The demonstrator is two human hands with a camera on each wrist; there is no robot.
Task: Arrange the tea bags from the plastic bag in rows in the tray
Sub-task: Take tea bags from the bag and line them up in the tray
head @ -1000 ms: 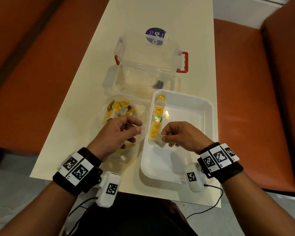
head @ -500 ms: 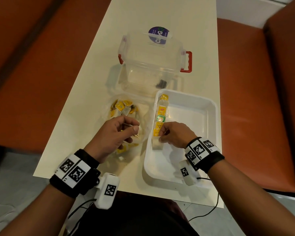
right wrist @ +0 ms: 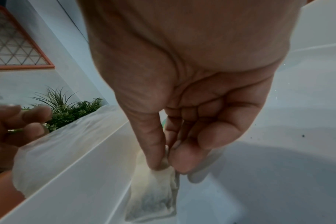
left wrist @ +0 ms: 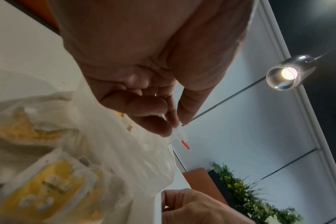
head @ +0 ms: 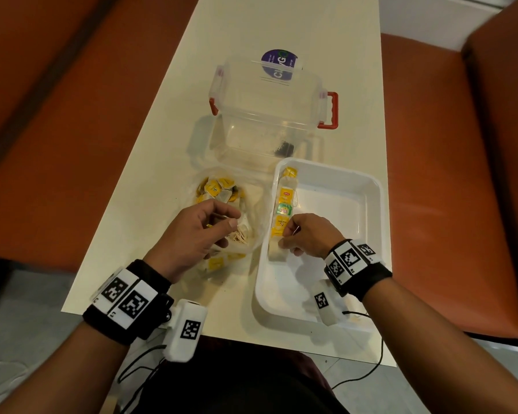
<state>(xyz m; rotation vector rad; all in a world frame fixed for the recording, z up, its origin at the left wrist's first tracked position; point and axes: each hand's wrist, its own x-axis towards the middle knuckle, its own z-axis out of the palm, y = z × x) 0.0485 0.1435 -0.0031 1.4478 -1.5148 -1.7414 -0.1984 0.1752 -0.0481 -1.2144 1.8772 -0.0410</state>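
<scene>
Right hand: pinching tea bag at near end of single row along tray left wall. Left hand: curled over plastic bag, contents unclear. Many bags left; further rows unstarted.

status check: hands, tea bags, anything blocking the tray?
Right hand pinches a pale paper tea bag at the near end of the row in the white plastic tray. Left hand over the clear plastic bag, holding nothing visible. Nothing blocking.

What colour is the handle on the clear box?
Red handle, clearest in the head view.
</scene>
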